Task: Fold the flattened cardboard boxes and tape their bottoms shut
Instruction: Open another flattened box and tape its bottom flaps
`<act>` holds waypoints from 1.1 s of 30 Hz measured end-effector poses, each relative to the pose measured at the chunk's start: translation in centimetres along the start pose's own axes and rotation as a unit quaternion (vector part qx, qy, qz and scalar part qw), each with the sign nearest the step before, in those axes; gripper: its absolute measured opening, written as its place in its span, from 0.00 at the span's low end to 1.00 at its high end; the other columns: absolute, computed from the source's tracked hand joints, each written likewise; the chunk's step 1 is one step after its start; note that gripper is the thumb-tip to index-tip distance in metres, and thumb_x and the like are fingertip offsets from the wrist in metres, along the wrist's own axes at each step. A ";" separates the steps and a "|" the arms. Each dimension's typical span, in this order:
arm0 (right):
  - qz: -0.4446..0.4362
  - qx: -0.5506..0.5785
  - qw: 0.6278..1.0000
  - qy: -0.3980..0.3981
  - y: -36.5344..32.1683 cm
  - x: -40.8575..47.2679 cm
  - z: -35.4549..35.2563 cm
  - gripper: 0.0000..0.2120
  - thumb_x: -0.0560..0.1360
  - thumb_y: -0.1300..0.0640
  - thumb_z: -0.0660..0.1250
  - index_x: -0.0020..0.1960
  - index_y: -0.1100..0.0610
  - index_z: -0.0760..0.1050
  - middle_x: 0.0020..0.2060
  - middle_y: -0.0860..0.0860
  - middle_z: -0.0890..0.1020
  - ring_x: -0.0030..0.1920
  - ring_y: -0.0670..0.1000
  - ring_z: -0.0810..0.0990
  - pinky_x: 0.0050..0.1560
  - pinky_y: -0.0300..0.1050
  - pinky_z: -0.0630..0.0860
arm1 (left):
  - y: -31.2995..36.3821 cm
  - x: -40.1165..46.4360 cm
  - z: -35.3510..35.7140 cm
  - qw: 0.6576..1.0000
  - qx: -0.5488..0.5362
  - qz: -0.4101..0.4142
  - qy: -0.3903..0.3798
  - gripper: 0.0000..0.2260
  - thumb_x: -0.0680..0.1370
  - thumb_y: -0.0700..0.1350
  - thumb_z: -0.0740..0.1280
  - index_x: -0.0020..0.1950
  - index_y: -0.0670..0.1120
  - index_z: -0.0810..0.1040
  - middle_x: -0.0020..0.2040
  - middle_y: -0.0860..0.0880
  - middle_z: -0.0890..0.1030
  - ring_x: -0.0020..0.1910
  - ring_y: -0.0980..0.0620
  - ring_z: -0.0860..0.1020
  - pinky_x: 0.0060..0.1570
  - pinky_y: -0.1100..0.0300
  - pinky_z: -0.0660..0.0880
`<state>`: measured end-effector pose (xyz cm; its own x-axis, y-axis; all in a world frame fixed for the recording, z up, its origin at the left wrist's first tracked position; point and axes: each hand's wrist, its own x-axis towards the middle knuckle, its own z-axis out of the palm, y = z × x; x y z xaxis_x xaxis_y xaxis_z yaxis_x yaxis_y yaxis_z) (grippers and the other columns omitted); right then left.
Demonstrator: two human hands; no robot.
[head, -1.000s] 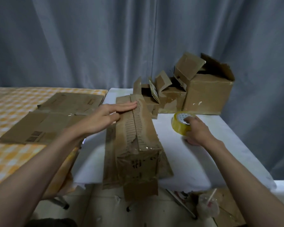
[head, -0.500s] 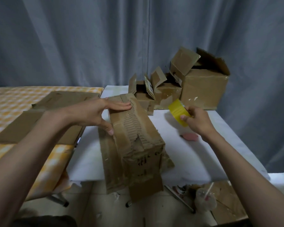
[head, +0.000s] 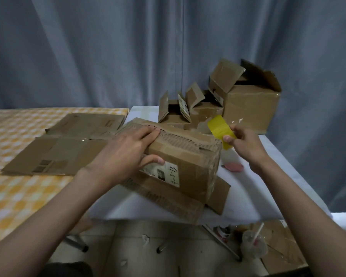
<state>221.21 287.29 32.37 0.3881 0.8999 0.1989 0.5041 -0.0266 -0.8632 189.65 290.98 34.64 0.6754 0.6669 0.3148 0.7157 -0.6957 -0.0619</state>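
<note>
The left hand [head: 126, 154] sits at centre frame, palm down, fingers spread and pressing flat, thumb splayed toward the lower right; its bare forearm runs in from the lower left corner. The right hand [head: 243, 141], right of centre, has fingers curled in a pinch, forearm entering from the lower right.

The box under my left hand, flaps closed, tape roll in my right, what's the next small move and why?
Probably bring the tape roll down to the near end of the box seam. The left hand holds the flaps closed, no tape across them shows, and the right hand holds the roll just off the box's edge.
</note>
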 end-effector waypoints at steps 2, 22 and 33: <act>-0.018 0.030 0.999 0.004 -1.2 0.0 0.1 0.09 0.78 0.64 0.67 0.56 0.54 0.79 0.48 0.52 0.83 0.49 0.50 0.81 0.47 0.42 0.74 | 1.2 0.0 0.3 0.999 0.025 -0.016 -0.019 0.43 0.73 0.74 0.46 0.81 0.49 0.57 0.78 0.51 0.62 0.74 0.46 0.66 0.70 0.49 0.66; -0.132 -0.017 0.990 -0.042 -7.5 -2.5 5.2 0.12 0.79 0.58 0.66 0.56 0.42 0.73 0.58 0.50 0.77 0.62 0.53 0.73 0.63 0.63 0.71 | 1.5 3.1 -0.7 0.921 -0.297 -0.116 0.224 0.15 0.79 0.54 0.68 0.62 0.50 0.80 0.56 0.55 0.80 0.51 0.60 0.78 0.51 0.56 0.79; -0.150 -0.048 0.987 -0.042 -7.5 -2.6 5.2 0.14 0.79 0.58 0.67 0.59 0.41 0.72 0.52 0.38 0.73 0.59 0.53 0.74 0.60 0.61 0.73 | 2.7 6.3 0.2 0.925 -0.268 -0.080 0.258 0.19 0.81 0.43 0.66 0.73 0.47 0.74 0.61 0.54 0.72 0.57 0.62 0.69 0.60 0.67 0.69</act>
<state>212.40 287.44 35.89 0.1465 0.9065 0.3960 0.6593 0.2089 -0.7223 195.80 293.35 36.28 0.2955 0.6524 0.6979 0.5142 -0.7243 0.4594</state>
